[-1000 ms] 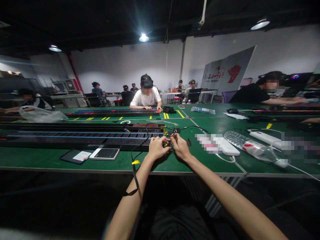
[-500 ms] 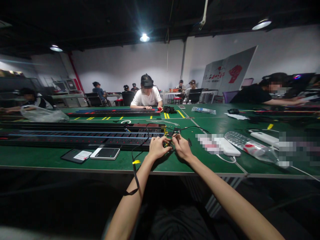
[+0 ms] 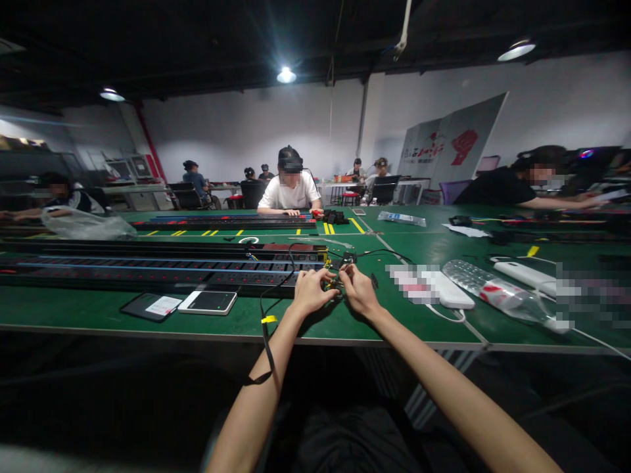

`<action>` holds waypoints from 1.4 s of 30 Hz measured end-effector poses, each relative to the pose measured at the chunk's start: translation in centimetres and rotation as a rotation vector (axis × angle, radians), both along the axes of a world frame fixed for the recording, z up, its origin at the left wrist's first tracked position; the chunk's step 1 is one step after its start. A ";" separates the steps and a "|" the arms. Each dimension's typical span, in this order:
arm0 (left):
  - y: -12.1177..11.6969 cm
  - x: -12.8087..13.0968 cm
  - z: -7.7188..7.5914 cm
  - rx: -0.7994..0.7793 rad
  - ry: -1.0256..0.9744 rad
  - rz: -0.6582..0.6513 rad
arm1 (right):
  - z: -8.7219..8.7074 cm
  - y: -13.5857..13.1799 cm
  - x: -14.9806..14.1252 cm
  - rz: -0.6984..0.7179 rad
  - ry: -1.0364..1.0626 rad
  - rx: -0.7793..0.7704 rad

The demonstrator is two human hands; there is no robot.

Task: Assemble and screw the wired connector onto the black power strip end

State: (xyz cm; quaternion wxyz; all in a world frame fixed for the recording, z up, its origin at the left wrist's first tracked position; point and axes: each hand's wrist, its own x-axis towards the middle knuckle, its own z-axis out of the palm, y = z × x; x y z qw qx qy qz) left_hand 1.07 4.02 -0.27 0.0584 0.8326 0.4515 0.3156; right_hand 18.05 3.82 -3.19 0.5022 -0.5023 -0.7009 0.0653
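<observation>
A long black power strip [image 3: 177, 278] with rows of sockets lies across the green table, its end close to my hands. My left hand [image 3: 311, 292] is at that end, its thumb and fingers closed around small yellow-green wires [image 3: 329, 284]. My right hand [image 3: 359, 289] faces it from the right, fingertips pinched together near the same wires. What the right fingers pinch is too small to make out. Just beyond the hands lies a small black part [image 3: 349, 257], from which a dark cable leads right. A black cord with a yellow tag [image 3: 269, 319] hangs over my left forearm.
A white-edged device [image 3: 207, 303] and a dark folder [image 3: 150, 307] lie front left. To the right are a white power bank [image 3: 451, 290] with a cable and a plastic bottle [image 3: 497, 292]. Across the table [image 3: 345, 325], a person [image 3: 290, 190] works at another strip.
Both hands stay in almost the same place at the strip's end. The right fingertips shift only slightly; the camera view barely moves.
</observation>
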 end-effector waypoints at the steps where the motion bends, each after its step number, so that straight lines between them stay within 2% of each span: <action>1: 0.0 0.0 0.0 -0.002 -0.001 0.001 | 0.0 0.0 0.0 -0.011 0.005 0.005; 10: 0.1 -0.1 -0.2 0.023 -0.010 -0.009 | 0.0 0.1 0.1 -0.017 0.018 0.012; 16: 0.4 -0.1 -0.4 0.026 -0.005 -0.015 | 0.0 0.1 -0.1 -0.006 -0.016 -0.044; 21: 0.3 -0.1 -0.2 0.020 -0.001 -0.015 | -0.2 0.7 -0.1 -0.007 0.111 -0.059; 27: 0.3 -0.2 -0.3 0.019 0.014 -0.041 | -0.8 1.7 0.1 0.027 0.348 -0.242; 32: 0.4 -0.4 -0.3 0.010 0.040 -0.061 | -1.5 2.8 0.4 0.082 0.461 -0.431; 37: 0.5 -0.5 -0.3 0.005 0.044 -0.070 | -1.3 2.8 0.3 0.089 0.503 -0.468; 42: 0.7 -0.5 -0.5 0.013 0.064 -0.072 | -0.7 2.6 0.2 0.046 0.455 -0.502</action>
